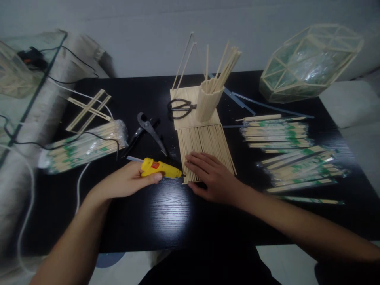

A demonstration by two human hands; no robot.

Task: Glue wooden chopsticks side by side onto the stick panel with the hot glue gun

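Note:
My left hand (133, 179) is wrapped round a yellow hot glue gun (162, 169), its nozzle pointing right at the near left corner of a mat of thin wooden sticks (208, 144). A glue stick (135, 159) pokes out of the gun's rear. Across the near part of the mat lies my right hand (212, 178), fingers stretched out flat over the sticks, thumb by the near edge. Beyond the mat is a pale stick-built panel (185, 95), bearing black-handled scissors (181, 109) and an upright holder (208, 103) full of loose sticks (227, 71).
Pliers (151, 132) lie left of the mat, near a plastic-wrapped chopstick bundle (86, 148) and a stick frame (89, 111). Wrapped chopsticks (276, 134) spread at right. A faceted stick-framed vessel (311, 63) stands at the back right. Cables (29, 190) run along the left.

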